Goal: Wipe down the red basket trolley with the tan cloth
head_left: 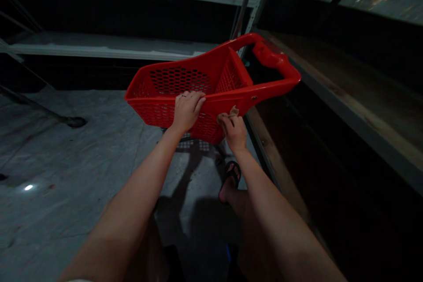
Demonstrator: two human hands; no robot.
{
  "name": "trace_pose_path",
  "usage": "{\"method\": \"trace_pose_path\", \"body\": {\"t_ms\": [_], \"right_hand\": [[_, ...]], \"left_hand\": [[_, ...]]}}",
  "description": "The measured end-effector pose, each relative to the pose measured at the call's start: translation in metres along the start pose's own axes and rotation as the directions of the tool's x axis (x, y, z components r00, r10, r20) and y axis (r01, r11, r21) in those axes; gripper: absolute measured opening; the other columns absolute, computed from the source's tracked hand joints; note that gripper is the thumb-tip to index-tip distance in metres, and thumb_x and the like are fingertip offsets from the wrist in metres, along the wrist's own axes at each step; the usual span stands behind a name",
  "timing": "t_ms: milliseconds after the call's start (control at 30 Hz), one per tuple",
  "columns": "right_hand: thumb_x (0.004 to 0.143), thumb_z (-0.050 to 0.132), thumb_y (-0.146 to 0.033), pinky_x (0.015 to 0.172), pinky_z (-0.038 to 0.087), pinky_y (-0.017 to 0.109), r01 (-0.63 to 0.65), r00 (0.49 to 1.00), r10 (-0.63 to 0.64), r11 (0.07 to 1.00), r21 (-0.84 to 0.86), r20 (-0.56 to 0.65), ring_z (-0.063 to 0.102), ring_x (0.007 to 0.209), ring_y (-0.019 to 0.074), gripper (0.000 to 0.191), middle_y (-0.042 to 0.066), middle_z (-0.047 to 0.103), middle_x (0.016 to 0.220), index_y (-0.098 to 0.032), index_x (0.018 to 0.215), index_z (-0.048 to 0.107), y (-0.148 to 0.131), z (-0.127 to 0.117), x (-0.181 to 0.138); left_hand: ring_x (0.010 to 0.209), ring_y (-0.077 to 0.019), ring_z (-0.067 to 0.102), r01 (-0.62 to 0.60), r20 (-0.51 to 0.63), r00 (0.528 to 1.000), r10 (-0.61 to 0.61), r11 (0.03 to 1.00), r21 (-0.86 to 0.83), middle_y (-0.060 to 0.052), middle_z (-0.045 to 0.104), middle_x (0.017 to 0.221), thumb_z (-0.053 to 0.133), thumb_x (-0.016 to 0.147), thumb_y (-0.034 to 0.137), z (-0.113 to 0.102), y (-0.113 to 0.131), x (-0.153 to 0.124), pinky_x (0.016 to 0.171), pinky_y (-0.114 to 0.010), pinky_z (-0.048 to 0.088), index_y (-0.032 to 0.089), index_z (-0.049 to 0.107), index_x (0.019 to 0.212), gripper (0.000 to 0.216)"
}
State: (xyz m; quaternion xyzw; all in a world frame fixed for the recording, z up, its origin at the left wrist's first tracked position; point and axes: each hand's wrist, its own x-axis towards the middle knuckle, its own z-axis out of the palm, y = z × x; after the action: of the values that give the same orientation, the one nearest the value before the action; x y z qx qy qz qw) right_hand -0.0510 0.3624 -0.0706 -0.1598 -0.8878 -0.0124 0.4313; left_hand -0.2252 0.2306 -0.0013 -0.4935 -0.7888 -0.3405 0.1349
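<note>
A red plastic shopping cart (158, 112) with honeycomb-patterned sides stands in front of me, its handle (291, 72) toward the right. My left hand (187, 110) is closed over the near rim, fingers hooked across the top edge. Lower on the same side, my right hand (234, 130) pinches a crumpled tan cloth (234, 111) and presses it against the outer panel near the handle end. The fingertips of the right hand are partly covered by the cloth. The cart's basket has an inner red divider (231, 72) near the handle.
White metal shelving (109, 50) runs along the back. On the right is a long wooden ledge (330, 92) close to the handle. A dark pole with a round foot (76, 121) rests on the grey floor (105, 154) at left. My sandalled foot (230, 178) is below the cart.
</note>
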Motion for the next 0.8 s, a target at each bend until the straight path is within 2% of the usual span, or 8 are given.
{"method": "trace_pose_path", "body": {"t_ms": [100,167,233,300,433,600,700,800], "right_hand": [[0.106,0.048,-0.031,0.080,0.050,0.035,-0.130,0.939,0.130,0.991,0.022,-0.319,0.057,0.086,0.0201,0.026,0.006,0.058,0.091,-0.023,0.105,0.073,-0.002,-0.034,0.034],[0.107,0.049,-0.033,0.086,0.051,0.040,-0.219,0.790,0.215,0.974,0.063,-0.574,0.060,0.092,0.0215,0.023,0.006,0.058,0.095,-0.023,0.104,0.069,-0.002,-0.059,0.062],[0.107,0.050,-0.034,0.091,0.051,0.045,-0.230,0.680,0.227,0.969,0.091,-0.697,0.060,0.096,0.0228,0.020,0.007,0.059,0.100,-0.023,0.106,0.065,0.000,-0.073,0.084],[0.107,0.048,-0.036,0.092,0.051,0.049,-0.211,0.672,0.221,0.972,0.104,-0.706,0.060,0.097,0.0242,0.020,0.008,0.058,0.101,-0.023,0.107,0.063,0.004,-0.072,0.091],[0.105,0.048,-0.039,0.094,0.050,0.051,-0.254,0.761,0.301,0.953,0.163,-0.574,0.058,0.100,0.0265,0.022,0.010,0.055,0.100,-0.021,0.107,0.061,0.012,-0.033,0.058],[0.100,0.052,-0.037,0.093,0.053,0.042,-0.319,0.945,0.328,0.922,0.219,-0.004,0.059,0.099,0.0236,0.021,0.009,0.058,0.099,-0.021,0.104,0.066,0.010,0.010,-0.025],[0.099,0.052,-0.029,0.095,0.053,0.036,-0.357,0.927,0.314,0.906,0.226,0.204,0.061,0.102,0.0201,0.016,0.008,0.064,0.105,-0.022,0.102,0.067,-0.006,0.023,-0.064],[0.103,0.043,-0.026,0.096,0.052,0.035,-0.440,0.891,0.392,0.870,0.221,0.228,0.062,0.104,0.0195,0.022,0.010,0.064,0.108,-0.020,0.103,0.064,-0.025,0.028,-0.067]], "left_hand": [[0.113,-0.0278,0.061,0.012,-0.016,1.000,-0.012,1.000,0.006,-0.005,0.076,0.122,0.022,0.110,0.056,0.002,0.003,0.000,0.099,-0.045,0.038,0.031,0.068,0.118,0.053],[0.112,-0.0279,0.061,0.017,-0.020,1.000,-0.017,1.000,0.012,-0.005,0.076,0.120,0.022,0.110,0.056,0.001,0.005,-0.002,0.099,-0.045,0.038,0.031,0.068,0.117,0.053],[0.111,-0.0281,0.061,0.022,-0.021,1.000,-0.022,1.000,0.018,-0.005,0.076,0.119,0.022,0.110,0.056,-0.002,0.007,-0.005,0.099,-0.045,0.038,0.031,0.068,0.117,0.054],[0.111,-0.0283,0.061,0.031,-0.022,0.999,-0.031,0.999,0.025,-0.005,0.076,0.119,0.021,0.110,0.056,-0.005,0.008,-0.009,0.100,-0.045,0.038,0.030,0.069,0.117,0.054],[0.111,-0.0285,0.061,0.046,-0.016,0.999,-0.045,0.998,0.039,-0.006,0.076,0.118,0.019,0.110,0.056,-0.009,0.007,-0.011,0.100,-0.045,0.038,0.030,0.069,0.115,0.057],[0.110,-0.0283,0.062,0.032,-0.020,0.999,-0.031,0.999,0.039,-0.006,0.076,0.116,0.020,0.109,0.058,-0.004,0.000,-0.004,0.099,-0.044,0.039,0.031,0.069,0.116,0.056],[0.109,-0.0282,0.061,0.044,-0.025,0.999,-0.044,0.999,0.019,-0.005,0.076,0.115,0.021,0.109,0.058,-0.001,-0.002,0.001,0.100,-0.045,0.039,0.032,0.070,0.114,0.055],[0.111,-0.0282,0.062,0.040,-0.023,0.999,-0.040,0.999,0.003,-0.005,0.076,0.117,0.023,0.110,0.057,0.001,-0.002,0.003,0.102,-0.045,0.038,0.032,0.070,0.116,0.054]]}}
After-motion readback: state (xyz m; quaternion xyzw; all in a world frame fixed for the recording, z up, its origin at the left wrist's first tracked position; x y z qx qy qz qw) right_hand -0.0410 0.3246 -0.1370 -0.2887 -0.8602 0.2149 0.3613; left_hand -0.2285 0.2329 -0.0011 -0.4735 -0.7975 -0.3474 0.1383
